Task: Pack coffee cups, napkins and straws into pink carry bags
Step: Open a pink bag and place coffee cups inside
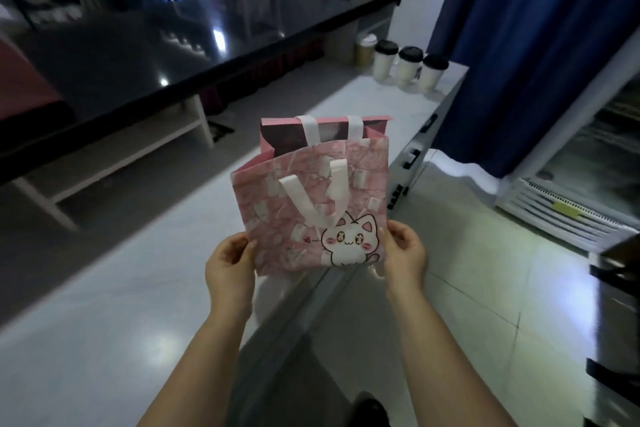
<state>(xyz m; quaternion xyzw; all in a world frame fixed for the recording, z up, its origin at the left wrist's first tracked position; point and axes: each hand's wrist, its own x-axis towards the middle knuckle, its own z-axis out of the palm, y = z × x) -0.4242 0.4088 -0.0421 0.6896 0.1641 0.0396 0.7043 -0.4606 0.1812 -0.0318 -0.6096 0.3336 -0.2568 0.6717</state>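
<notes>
One view only: wide-angle, head-worn, faced forward and down. Left hand (228, 267), right hand (405, 253) and pink bag (311, 204) sat close, lower centre. White counter (346, 104) receded to coffee cups (410, 66) far back; black table (207, 35) at left.

The person is wearing what looks like a grey garment (277, 378) over the legs and a glossy black shoe (372, 409). The forearms (214, 357) are showing bare from the frame's lower edge to the left hand (228, 267) and right hand (405, 253).
</notes>
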